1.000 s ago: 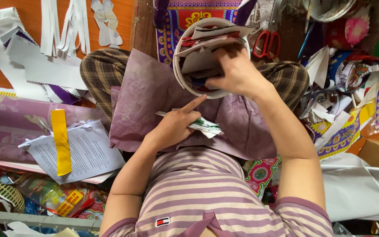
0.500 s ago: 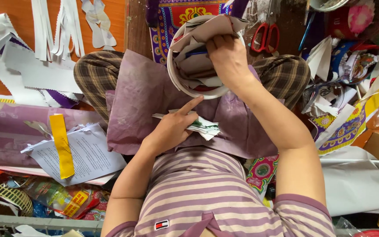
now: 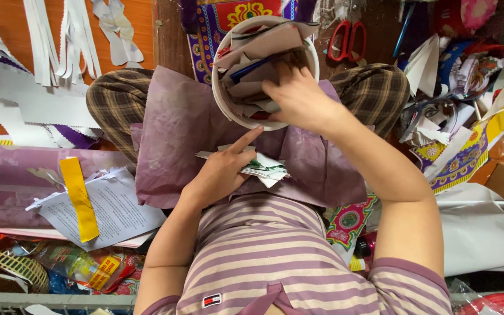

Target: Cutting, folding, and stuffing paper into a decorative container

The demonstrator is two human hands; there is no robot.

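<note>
White bucket (image 3: 224, 102) of paper scraps on the mauve sheet (image 3: 176, 146) across the lap: right hand (image 3: 298, 96), earlier gripping its rim, now reaches inside, fingers among scraps; left hand (image 3: 220, 175), below the bucket, still presses folded slips (image 3: 266, 169) flat, forefinger extended.

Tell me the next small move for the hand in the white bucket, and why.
Probably pinch one paper scrap and lift it out. The right hand is already reaching into the white bucket, fingers spread over the loose scraps with nothing clearly gripped. The left hand presses a small folded stack on the purple sheet over the lap, a likely spot for the next piece.
</note>
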